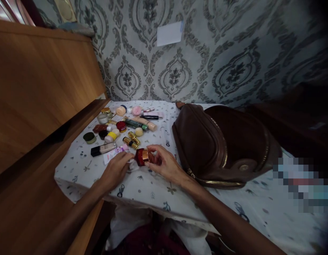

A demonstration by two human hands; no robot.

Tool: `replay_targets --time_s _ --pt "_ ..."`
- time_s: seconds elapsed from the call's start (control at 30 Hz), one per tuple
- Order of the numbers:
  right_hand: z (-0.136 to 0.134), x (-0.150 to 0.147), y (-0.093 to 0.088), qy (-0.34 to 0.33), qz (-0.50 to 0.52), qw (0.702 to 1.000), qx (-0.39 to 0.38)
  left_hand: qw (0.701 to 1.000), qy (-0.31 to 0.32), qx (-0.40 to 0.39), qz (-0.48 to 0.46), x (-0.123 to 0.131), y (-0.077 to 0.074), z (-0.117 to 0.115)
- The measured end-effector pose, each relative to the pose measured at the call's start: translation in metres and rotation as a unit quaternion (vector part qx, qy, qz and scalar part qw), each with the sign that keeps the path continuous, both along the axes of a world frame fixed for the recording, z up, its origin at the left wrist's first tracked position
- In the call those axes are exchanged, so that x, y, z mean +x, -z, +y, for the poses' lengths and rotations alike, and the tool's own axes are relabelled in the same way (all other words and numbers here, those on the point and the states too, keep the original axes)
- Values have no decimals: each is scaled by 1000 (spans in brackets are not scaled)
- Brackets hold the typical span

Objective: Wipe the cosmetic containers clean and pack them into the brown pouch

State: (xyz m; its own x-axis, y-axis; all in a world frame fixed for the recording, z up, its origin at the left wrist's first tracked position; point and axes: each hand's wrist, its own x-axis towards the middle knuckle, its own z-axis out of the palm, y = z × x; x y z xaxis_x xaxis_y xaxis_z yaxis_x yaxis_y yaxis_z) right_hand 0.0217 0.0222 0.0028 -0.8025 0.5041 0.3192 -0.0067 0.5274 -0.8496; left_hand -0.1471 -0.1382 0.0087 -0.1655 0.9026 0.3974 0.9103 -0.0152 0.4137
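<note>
A wood panel [33,88] fills the left side, and beside it stands the counter [259,209] under a white printed cloth. Its far left part carries a spread of cosmetics: a green jar [89,137] nearest the panel, a black-capped tube [103,149] lying flat, a yellow-capped bottle [111,136], a red jar [121,126], two gold lipsticks [132,140], and further back a green tube [136,124], a pink jar [136,110] and a black pen [150,117]. A pink tube [115,153] lies just in front of these, next to the left hand [117,170].

That hand rests palm down on the cloth with its fingers curled toward the red end of the bottle [141,157]; whether it grips the bottle cannot be told. The bottle, dark red with a gold cap, lies on its side just above the cloth near the front edge, between the two hands. The right hand [164,163] closes narrowly on it, thumb and fingertips around the gold cap.

Right of the hands a brown bag [222,145] sits on the counter with its zip open and its mouth gaping, near the right wrist. On the patterned wall behind hangs a white paper [169,33]
</note>
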Motion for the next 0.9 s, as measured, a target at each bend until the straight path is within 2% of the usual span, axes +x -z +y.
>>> replay_targets --time_s 0.17,0.27,0.4,0.53,0.77,0.9 --pt "0 0 0 -5 7 1000 9 994 -60 54 -68 -3 -16 9" --pt "1 0 1 -3 12 1000 11 991 -68 82 -84 1 -20 19" --pt "0 0 1 -2 14 1000 19 993 -49 76 -78 7 -16 28" --pt "0 0 0 2 17 1000 22 992 -13 68 -103 8 -11 25" --pt "0 0 3 0 22 999 23 968 -16 85 -235 -1 -6 29" --pt "0 0 3 1 21 1000 22 935 -13 62 -349 -10 -4 35"
